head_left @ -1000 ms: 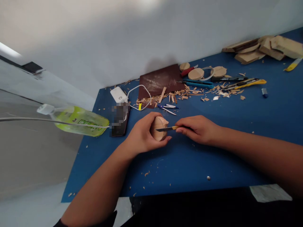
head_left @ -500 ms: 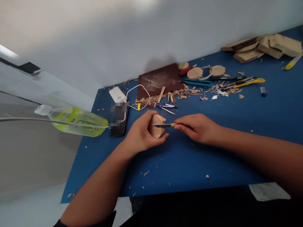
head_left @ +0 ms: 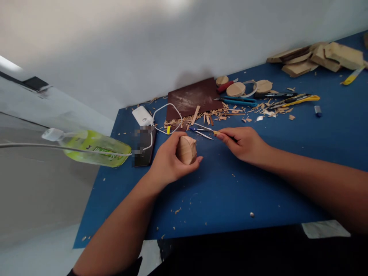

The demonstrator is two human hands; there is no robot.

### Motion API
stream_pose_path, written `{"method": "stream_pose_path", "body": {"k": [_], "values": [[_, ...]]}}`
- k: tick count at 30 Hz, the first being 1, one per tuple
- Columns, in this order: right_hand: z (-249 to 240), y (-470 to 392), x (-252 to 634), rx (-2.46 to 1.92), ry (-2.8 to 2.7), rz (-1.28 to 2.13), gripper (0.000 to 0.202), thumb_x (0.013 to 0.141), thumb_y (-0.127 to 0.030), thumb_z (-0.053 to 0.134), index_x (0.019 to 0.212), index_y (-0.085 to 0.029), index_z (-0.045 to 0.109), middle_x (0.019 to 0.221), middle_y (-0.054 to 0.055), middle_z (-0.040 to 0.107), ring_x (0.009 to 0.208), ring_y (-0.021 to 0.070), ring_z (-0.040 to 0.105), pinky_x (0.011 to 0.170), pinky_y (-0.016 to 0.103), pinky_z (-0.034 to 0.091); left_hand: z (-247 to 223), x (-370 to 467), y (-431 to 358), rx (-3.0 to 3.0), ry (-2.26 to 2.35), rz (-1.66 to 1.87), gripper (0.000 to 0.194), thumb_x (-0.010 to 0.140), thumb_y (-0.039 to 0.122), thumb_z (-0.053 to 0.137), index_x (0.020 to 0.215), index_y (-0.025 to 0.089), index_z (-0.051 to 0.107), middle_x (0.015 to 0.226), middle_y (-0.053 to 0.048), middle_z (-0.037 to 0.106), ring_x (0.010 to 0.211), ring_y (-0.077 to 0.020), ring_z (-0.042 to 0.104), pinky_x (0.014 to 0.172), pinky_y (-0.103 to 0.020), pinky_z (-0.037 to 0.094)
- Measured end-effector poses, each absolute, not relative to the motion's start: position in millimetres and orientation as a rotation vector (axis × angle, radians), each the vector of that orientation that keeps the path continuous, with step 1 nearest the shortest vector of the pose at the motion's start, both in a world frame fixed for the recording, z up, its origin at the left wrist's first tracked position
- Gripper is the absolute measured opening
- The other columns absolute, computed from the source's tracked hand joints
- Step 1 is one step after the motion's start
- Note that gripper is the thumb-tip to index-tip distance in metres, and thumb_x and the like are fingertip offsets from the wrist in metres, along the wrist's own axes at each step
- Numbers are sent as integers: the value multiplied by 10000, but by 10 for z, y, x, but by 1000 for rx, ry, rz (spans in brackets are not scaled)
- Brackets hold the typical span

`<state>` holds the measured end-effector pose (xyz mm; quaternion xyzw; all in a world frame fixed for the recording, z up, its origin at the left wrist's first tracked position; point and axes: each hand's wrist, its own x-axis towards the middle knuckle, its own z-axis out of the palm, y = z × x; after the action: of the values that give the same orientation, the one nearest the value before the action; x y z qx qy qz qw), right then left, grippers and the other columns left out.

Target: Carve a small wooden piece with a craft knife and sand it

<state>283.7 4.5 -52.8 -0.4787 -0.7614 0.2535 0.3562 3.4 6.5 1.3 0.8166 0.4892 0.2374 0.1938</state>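
The blue desk (head_left: 227, 195) fills the centre and right of the frame. A bottle with a green label (head_left: 96, 147) lies at the left. A stack of wood blocks (head_left: 343, 56), apparently unworked, lies in the upper right. A brown sheet (head_left: 189, 99) lies flat at upper centre.

Left hand (head_left: 168, 159), centre of frame: fingers curled around the piece of wood, thumb on the lower side. Right hand (head_left: 244, 142), right of centre: fingers closed narrowly on a knife handle.

The piece of wood (head_left: 185, 150) sits in the left grip at centre, its pale face partly exposed. Done: the outline is roughly rounded, and the upper right edge shows rough, faceted cuts. Outstanding, in this inspector's judgement: that edge is uneven and comes to a point, and a faint curved line appears on the face, inside the edge. Work is assessed as under way, not finished; the covered side cannot be inspected.

Three wooden discs (head_left: 235, 89) lie at upper right of centre; whether they are finished cannot be told. The knife (head_left: 212, 130) points to the upper left, its blade apart from the wood. Shavings (head_left: 224, 114) are heaped along the sheet's lower edge, evidence of considerable cutting.
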Motion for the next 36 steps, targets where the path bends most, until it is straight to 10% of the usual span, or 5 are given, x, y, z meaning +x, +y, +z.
{"method": "stream_pose_path", "body": {"k": [8,36], "values": [[-534,-142,2765,-875,-2143,762,328,1135,-424,530,1267,-270,787,1091,39,846,903,189,782,810,277,547,-18,76,48,2323,1332,670,628,758,520,897,1227,252,576,1074,-15,730,884,-187,699,822,-332,577],[-496,0,2820,-1377,-1911,555,425,1133,-531,491,1073,-248,802,909,26,815,787,213,728,702,323,466,-20,75,71,2335,1595,632,650,751,538,894,1252,249,596,1143,-50,757,999,-261,744,936,-410,594]]}}
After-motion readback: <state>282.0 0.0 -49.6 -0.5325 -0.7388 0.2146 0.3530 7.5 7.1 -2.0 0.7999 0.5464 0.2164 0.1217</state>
